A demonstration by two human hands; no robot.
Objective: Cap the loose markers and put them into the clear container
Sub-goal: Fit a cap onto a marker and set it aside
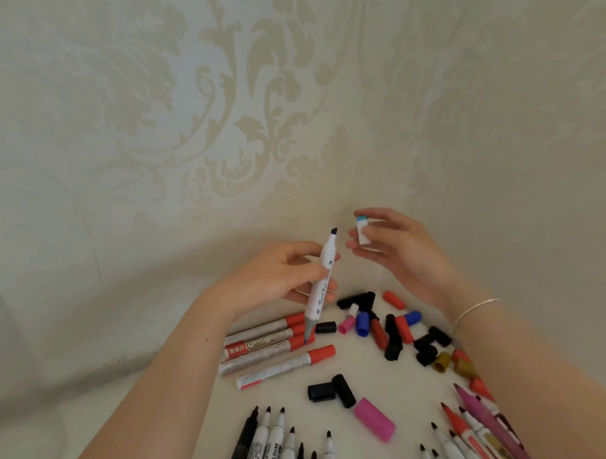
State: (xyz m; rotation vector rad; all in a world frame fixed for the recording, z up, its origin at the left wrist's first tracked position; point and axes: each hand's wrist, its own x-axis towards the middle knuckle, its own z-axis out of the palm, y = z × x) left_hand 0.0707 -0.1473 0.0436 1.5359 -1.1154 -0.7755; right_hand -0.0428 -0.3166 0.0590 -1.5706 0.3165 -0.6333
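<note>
Gripping smooth white twin-tip marker (pixel 321 281), left hand (pixel 274 275) fingers curled; right hand (pixel 399 248) fingers pinching small white cap (pixel 363 229).

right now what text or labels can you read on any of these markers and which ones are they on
"WHITEBO": on the white marker in the bottom row; the word is cut off by the frame edge.
Script lettering on the white twin-tip marker held in the left hand: too blurred to read surely.
Printing on the red-capped markers: too blurred to read.
White cap in the right hand: no text visible.
</note>
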